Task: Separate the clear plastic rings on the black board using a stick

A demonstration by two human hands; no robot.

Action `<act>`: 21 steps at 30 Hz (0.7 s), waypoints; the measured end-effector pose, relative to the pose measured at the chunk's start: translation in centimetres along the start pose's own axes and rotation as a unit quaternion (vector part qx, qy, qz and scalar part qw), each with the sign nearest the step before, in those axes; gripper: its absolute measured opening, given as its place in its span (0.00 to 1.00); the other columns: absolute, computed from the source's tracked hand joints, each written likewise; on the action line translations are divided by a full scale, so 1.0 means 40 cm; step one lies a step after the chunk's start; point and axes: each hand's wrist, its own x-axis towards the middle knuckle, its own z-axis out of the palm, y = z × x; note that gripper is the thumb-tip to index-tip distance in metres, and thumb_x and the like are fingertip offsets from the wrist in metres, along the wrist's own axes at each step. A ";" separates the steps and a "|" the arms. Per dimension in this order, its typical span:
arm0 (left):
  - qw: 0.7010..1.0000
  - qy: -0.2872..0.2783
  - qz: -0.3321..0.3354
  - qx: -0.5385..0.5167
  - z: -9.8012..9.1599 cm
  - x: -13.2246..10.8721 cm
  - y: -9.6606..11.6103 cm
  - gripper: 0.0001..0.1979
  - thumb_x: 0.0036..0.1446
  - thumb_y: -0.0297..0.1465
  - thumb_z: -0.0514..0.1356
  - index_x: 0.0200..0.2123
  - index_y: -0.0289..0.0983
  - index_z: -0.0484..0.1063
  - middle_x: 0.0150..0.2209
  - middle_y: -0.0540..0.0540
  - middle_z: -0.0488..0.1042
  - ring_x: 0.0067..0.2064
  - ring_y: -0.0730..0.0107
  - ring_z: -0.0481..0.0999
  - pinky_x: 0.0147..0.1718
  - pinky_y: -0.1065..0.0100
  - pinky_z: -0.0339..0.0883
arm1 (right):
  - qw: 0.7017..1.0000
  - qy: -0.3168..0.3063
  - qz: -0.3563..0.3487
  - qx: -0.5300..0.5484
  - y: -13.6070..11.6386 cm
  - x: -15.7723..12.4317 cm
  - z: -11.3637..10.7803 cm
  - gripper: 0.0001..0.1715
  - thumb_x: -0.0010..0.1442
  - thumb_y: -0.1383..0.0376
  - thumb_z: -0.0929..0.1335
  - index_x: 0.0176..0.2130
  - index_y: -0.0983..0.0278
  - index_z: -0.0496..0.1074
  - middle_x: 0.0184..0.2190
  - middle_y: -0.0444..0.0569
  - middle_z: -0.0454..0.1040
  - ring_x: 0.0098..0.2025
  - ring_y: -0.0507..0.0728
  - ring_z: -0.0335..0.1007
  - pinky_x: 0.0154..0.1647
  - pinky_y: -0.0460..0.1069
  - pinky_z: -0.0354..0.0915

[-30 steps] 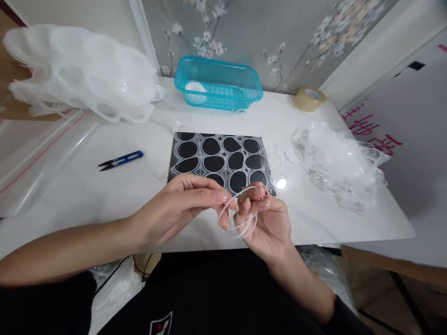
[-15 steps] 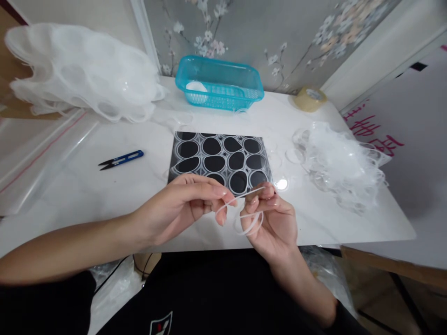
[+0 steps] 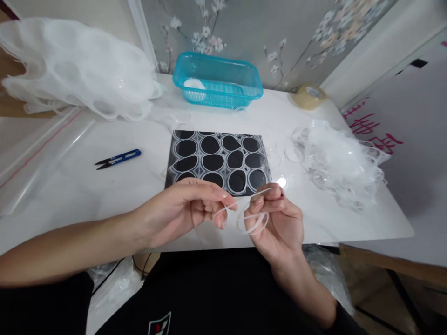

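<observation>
Left hand point(image 3: 202, 204): thumb and fingertips pinched on a thin white strand point(image 3: 252, 196). Right hand point(image 3: 279, 214): fingers curled, gripping the strand's other end, plus white loops point(image 3: 257, 228) hanging by the thumb. Can't tell if strand and loops are one piece. Strand runs taut-looking across the gap, rising toward the right fingertips. Hands are apart, both held up over the table point(image 3: 370, 223) near the middle of its near edge; strand and loops are up there with them.

Card point(image 3: 213, 163), black with pale-rimmed ovals, lies flat mid-table just beyond the hands; left fingers cover part of its near edge in this view. Snips point(image 3: 118, 159), blue handle, lie left of the card, dark blades toward the left edge.

Pile point(image 3: 342, 158) of clear, holed film sits along the right edge. A few faint rings point(image 3: 292, 154) lie between pile and card. Tape roll point(image 3: 309, 97) is at the far right corner. Basket point(image 3: 223, 98), blue, stands at the far edge, white disc point(image 3: 194, 87) in its left end.

Stack point(image 3: 91, 70) of frosted, holed sheets fills the far left corner, clear bag point(image 3: 38, 153) with a red line lying in front of it. Board point(image 3: 401, 186) with red writing stands past the right edge.
</observation>
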 end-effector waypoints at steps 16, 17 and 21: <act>1.000 -0.009 -0.018 0.019 0.000 0.002 -0.004 0.10 0.57 0.28 0.58 0.30 0.33 0.79 0.21 0.47 0.75 0.28 0.75 0.74 0.33 0.76 0.66 | 1.000 -0.016 -0.019 0.000 -0.004 -0.001 -0.009 0.09 0.51 0.77 0.72 0.30 0.64 0.75 0.27 0.39 0.80 0.28 0.44 0.77 0.44 0.39 0.71; 1.000 -0.010 -0.018 0.019 0.001 0.002 -0.004 0.10 0.57 0.28 0.58 0.30 0.33 0.79 0.21 0.47 0.75 0.28 0.75 0.74 0.33 0.77 0.66 | 1.000 -0.018 -0.020 0.002 -0.004 -0.001 -0.010 0.09 0.51 0.77 0.72 0.30 0.64 0.75 0.27 0.40 0.80 0.28 0.44 0.77 0.44 0.39 0.71; 1.000 -0.008 -0.014 0.025 0.002 0.002 -0.004 0.09 0.57 0.28 0.59 0.28 0.33 0.79 0.22 0.46 0.75 0.27 0.77 0.72 0.30 0.77 0.65 | 1.000 -0.020 -0.019 0.005 -0.003 0.000 -0.011 0.08 0.52 0.77 0.72 0.30 0.65 0.75 0.27 0.40 0.80 0.28 0.43 0.76 0.44 0.39 0.71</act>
